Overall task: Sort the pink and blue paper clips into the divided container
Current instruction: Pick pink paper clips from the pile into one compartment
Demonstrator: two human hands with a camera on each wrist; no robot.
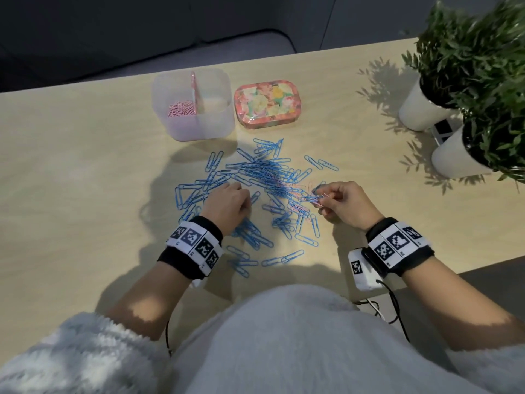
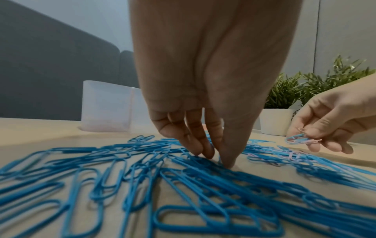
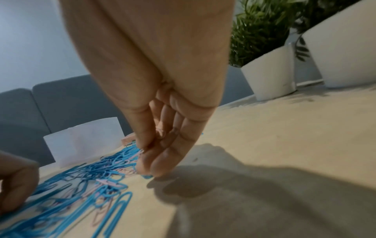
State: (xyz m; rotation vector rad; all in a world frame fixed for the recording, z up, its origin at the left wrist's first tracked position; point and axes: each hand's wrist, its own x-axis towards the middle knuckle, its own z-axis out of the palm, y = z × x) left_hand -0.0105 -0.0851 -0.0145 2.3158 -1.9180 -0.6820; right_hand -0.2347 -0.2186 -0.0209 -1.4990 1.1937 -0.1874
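Head view shows you a pale wooden table (image 1: 85,166) with two potted plants (image 1: 460,66) in white pots at your far right. Toward the back stands the translucent divided container (image 1: 196,109), and just beside it on its right a floral tin (image 1: 265,103). The container's left compartment already holds a small heap of pink clips (image 1: 181,108); the right compartment looks empty.

Between the container and you sprawls the pile of blue paper clips (image 1: 255,177), with a few pink ones mixed in on its right side. Nearly all of the blue is still on the table, so I judge the sorting far from done.

Your left hand (image 1: 227,203) reaches down into the left of the pile, fingertips (image 2: 207,153) drawn together on the clips; whether they have actually pinched one I cannot tell. Your right hand (image 1: 345,203) hovers over the right edge of the pile and pinches a small tangle of pink and blue clips (image 2: 301,139) between thumb and fingers.

Expect the clips to be light, stiff and slick, and likely to hook into one another. Take each by its rounded end with thumb and forefinger, and I would shake the blue one free of that tangle before carrying the pink to the left compartment.
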